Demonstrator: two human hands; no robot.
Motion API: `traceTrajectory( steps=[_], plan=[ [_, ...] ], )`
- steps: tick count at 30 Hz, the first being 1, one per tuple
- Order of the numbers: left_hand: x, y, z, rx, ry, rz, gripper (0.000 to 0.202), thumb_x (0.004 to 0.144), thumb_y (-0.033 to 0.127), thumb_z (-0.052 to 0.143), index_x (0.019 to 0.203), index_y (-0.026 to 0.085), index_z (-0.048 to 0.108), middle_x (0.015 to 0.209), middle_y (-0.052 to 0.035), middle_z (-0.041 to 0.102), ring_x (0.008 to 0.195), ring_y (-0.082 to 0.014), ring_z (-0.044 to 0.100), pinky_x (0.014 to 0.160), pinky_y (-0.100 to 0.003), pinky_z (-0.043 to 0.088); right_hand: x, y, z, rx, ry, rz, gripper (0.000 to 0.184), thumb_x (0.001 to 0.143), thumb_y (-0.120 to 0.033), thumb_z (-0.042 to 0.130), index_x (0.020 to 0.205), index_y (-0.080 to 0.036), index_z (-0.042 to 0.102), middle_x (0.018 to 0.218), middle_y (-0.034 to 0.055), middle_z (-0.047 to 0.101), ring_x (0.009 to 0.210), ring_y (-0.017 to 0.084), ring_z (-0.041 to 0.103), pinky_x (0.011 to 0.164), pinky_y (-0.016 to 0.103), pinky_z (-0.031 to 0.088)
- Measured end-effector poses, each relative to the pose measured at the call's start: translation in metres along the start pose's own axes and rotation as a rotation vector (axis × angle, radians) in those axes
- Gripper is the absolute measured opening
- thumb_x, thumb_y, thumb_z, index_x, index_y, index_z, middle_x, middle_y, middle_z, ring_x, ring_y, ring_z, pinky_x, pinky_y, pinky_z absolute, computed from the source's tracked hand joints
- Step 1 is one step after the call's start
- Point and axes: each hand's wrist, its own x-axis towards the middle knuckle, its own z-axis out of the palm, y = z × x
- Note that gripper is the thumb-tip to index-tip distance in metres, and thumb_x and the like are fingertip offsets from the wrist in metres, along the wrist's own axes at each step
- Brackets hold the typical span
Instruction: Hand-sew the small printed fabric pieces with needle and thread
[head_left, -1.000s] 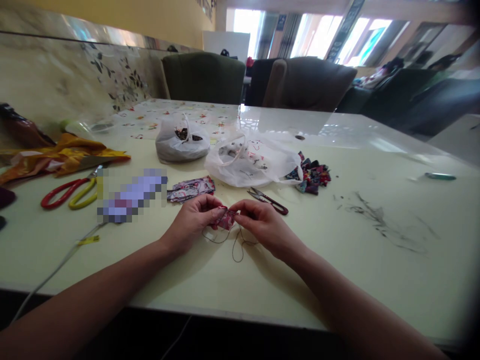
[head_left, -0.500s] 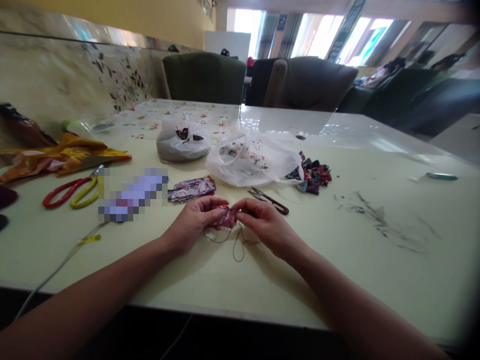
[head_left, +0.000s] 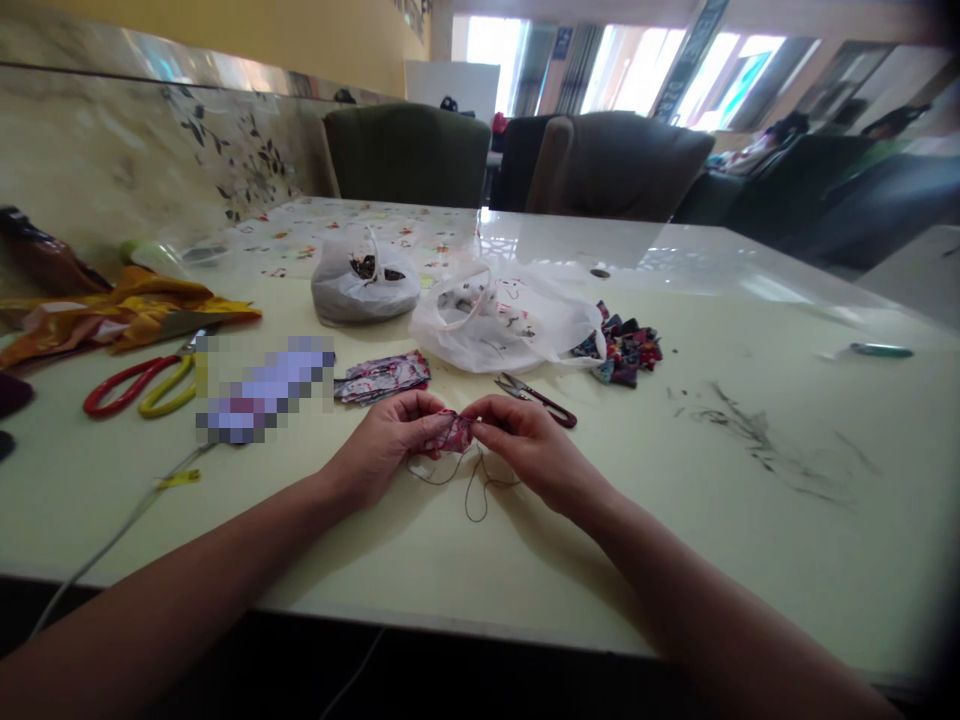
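Between my two hands, low over the table, is a small piece of red and pink patterned cloth [head_left: 457,436]. My left hand [head_left: 390,440] is closed, thumb and fingers pinching the cloth's left side. Closed too, my right hand [head_left: 525,440] pinches at its right edge with thumb and forefinger; any needle there is too small to make out. Dark thread [head_left: 477,505] hangs in loops below the cloth onto the table. Just beyond my right hand lie thread snips [head_left: 551,405]. A stack of patterned cloth pieces [head_left: 384,378] rests beyond my left hand.
White plastic bags [head_left: 364,295] stand farther back, near a pile of gathered dark cloth [head_left: 626,348]. Red-and-yellow-handled scissors [head_left: 139,388], a blurred-out item on a cable and orange cloth [head_left: 142,310] lie left. Thread scraps [head_left: 750,430] and a green object [head_left: 881,351] lie right.
Almost nothing differs. Both hands keep their pinch on the cloth, and the whole view has shifted very slightly.
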Motion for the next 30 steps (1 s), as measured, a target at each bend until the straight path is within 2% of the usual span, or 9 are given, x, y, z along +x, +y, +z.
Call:
traceTrajectory(
  steps=[8, 15, 22, 30],
  plan=[
    [-0.0001, -0.0008, -0.0011, -0.015, 0.01, -0.003, 0.024, 0.073, 0.029, 0.08, 0.084, 0.017, 0.063, 0.079, -0.0022, 0.07, 0.073, -0.0138, 0.066, 0.063, -0.022, 0.045, 0.0004, -0.0036, 0.0007, -0.016, -0.005, -0.032, 0.012, 0.084, -0.016, 0.056, 0.085, -0.017, 0.068, 0.077, 0.0003, 0.069, 0.073, 0.013, 0.061, 0.069, 0.025, 0.045],
    [0.0007, -0.002, -0.001, 0.014, 0.004, 0.0, 0.023, 0.074, 0.032, 0.079, 0.083, 0.016, 0.064, 0.079, -0.0031, 0.07, 0.071, -0.0135, 0.065, 0.063, -0.023, 0.045, 0.0003, -0.0019, 0.0005, -0.024, 0.007, -0.045, 0.012, 0.083, -0.017, 0.057, 0.085, -0.017, 0.068, 0.075, -0.0002, 0.068, 0.07, 0.013, 0.059, 0.067, 0.025, 0.044],
    [0.0016, -0.0001, 0.0013, 0.017, 0.024, 0.024, 0.021, 0.074, 0.029, 0.079, 0.081, 0.015, 0.066, 0.076, -0.0023, 0.069, 0.067, -0.0109, 0.061, 0.062, -0.022, 0.043, 0.0005, 0.0002, 0.0004, -0.074, 0.011, -0.032, 0.012, 0.084, -0.018, 0.056, 0.085, -0.016, 0.068, 0.075, 0.0001, 0.066, 0.069, 0.013, 0.056, 0.065, 0.024, 0.042],
    [0.002, -0.0025, -0.0008, 0.053, 0.024, 0.055, 0.021, 0.073, 0.031, 0.079, 0.08, 0.015, 0.068, 0.076, -0.0029, 0.07, 0.067, -0.0127, 0.062, 0.061, -0.023, 0.044, 0.0013, 0.0016, 0.0007, -0.081, 0.006, -0.048, 0.012, 0.085, -0.018, 0.056, 0.085, -0.017, 0.068, 0.075, 0.0002, 0.067, 0.07, 0.013, 0.056, 0.067, 0.025, 0.042]
  ],
)
